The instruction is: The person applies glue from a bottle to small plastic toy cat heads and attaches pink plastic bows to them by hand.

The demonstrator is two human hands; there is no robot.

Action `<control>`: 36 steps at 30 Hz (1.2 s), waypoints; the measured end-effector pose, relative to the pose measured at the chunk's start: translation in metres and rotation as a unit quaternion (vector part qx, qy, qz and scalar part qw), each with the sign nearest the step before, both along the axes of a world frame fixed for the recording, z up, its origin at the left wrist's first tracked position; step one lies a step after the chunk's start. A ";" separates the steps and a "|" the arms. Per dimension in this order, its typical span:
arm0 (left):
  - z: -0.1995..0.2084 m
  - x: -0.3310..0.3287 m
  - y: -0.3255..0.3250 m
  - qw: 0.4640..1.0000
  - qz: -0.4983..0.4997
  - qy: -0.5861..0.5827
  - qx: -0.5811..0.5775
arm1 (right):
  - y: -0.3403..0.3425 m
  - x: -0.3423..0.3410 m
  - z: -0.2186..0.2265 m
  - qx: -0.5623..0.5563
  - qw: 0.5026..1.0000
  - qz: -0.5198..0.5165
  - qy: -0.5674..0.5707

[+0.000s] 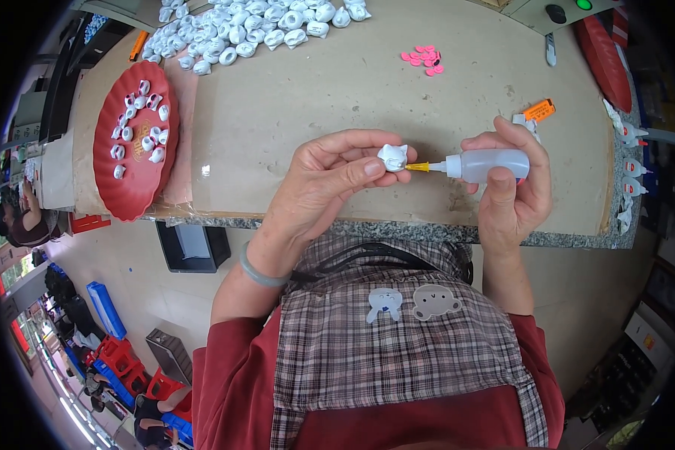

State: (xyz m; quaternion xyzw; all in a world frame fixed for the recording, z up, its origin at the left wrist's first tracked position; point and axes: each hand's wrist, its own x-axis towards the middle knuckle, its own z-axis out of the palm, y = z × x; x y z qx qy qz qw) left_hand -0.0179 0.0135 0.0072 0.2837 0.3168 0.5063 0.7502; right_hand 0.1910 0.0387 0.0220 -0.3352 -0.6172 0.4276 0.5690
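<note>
Between the thumb and fingers of my left hand [334, 169] is a small white cat-head-shaped piece [392, 157] with pointed ears. My right hand [514, 184] grips a translucent squeeze bottle [495, 164] lying sideways, its white cap toward the left. The bottle's yellow needle tip [418, 166] reaches the lower right side of the white piece; whether it touches cannot be made out. Both hands are over the table's near part, in front of my checked apron.
At the left stands a red scalloped tray [106, 161] with several white pieces. A heap of white pieces [255, 26] lies at the back. Small pink pieces [424, 58] are scattered back right, near an orange cutter [538, 110]. Small glue bottles [634, 166] line the right edge.
</note>
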 end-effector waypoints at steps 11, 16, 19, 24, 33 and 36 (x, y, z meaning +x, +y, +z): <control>0.001 0.000 0.002 0.999 -0.012 0.025 0.015 | 0.000 0.001 0.000 0.050 0.997 -0.021 -0.064; 0.000 -0.001 0.002 1.000 -0.014 0.017 0.011 | 0.000 0.002 0.000 0.040 0.996 -0.018 -0.079; -0.001 0.000 0.002 1.000 -0.016 0.017 0.010 | 0.000 0.001 0.000 0.041 0.996 -0.026 -0.077; -0.003 0.000 0.002 1.000 -0.013 0.016 0.000 | -0.001 0.000 -0.001 0.037 0.995 -0.026 -0.084; -0.004 0.000 0.003 1.000 -0.017 0.018 -0.007 | 0.000 0.000 -0.004 0.040 0.996 -0.029 -0.080; -0.005 0.000 0.002 1.000 -0.018 0.014 -0.011 | 0.000 -0.001 -0.004 0.042 0.996 -0.035 -0.077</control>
